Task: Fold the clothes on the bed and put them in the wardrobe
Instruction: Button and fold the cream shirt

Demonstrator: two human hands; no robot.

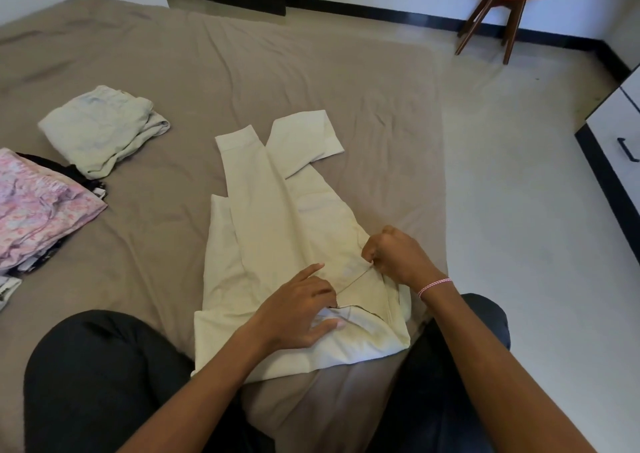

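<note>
knees: my view starts with the person's dark-trousered legs (97, 376) at 7 and 5 o'clock, kneeling on the bed (242, 71).
left grip: the left grip (298, 310) sits at 6 o'clock on the waistband. Its index finger is straight, its thumb is flat on the cloth, and the other fingers are curled. They look to be pinching one end of the drawstring (353, 281).
right grip: the right grip (394, 258) is just past it toward 1 o'clock, closed into a fist and pinching the other end of that cord. There's a pink-and-white bracelet (434, 286) on the wrist.
risk: honestly, the cord looks taut. Pull too hard and it could slide out of its channel on one side, or bunch up the waistband and wreck the flat lay. Leave it hanging loose and it'll poke out of the fold later.
trousers vs grip: the cream trousers (277, 217) lie flat on the bed right under both grips. The waist is at the hands and the legs run away toward 12 o'clock, with the cuffs splayed apart at the far end.
folded stuff: at 10 o'clock, well apart from the trousers, there's a folded pale garment (100, 130). At 9 o'clock there's a pink floral pile (38, 210) with something dark (69, 168) under it.
room: there's a chair (498, 12) out at 1 o'clock on the floor (519, 210) and a white drawer unit (620, 130) at 2 o'clock. Can't tell if that's the wardrobe.
progress: my guess is this pair isn't folded yet, and nothing looks put away.
</note>
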